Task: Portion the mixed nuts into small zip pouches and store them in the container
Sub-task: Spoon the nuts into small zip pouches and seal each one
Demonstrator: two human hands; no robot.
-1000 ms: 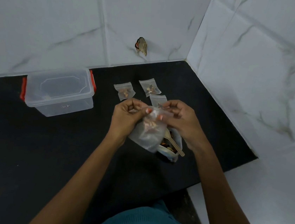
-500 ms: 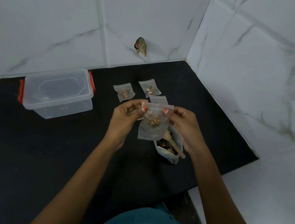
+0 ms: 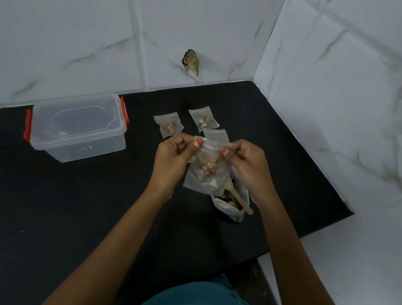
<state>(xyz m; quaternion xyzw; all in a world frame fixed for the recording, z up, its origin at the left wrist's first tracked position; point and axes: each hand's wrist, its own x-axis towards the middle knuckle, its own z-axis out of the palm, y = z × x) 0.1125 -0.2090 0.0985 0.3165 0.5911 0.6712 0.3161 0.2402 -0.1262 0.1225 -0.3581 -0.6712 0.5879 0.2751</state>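
Observation:
A small clear zip pouch [image 3: 208,170] with a few nuts in it hangs above the black counter. My left hand [image 3: 173,159] pinches its top left corner and my right hand [image 3: 248,167] pinches its top right corner, thumbs on the zip strip. Below the pouch stands an open bag of mixed nuts [image 3: 230,203] with a wooden spoon [image 3: 239,200] leaning in it. Two filled pouches [image 3: 168,126] [image 3: 203,120] lie flat behind my hands, and a third pouch [image 3: 215,134] is partly hidden by them. The clear container [image 3: 77,125] with red clips sits at the left, lid on.
White marble-look tiled walls [image 3: 327,91] close the counter at the back and right. A small brown scrap [image 3: 191,62] sticks to the back wall. The black counter [image 3: 50,210] ends at a white ledge on the right.
The pouch was bunched and tilted between my hands; now it hangs flat and upright, with both thumbs spread along its top edge.

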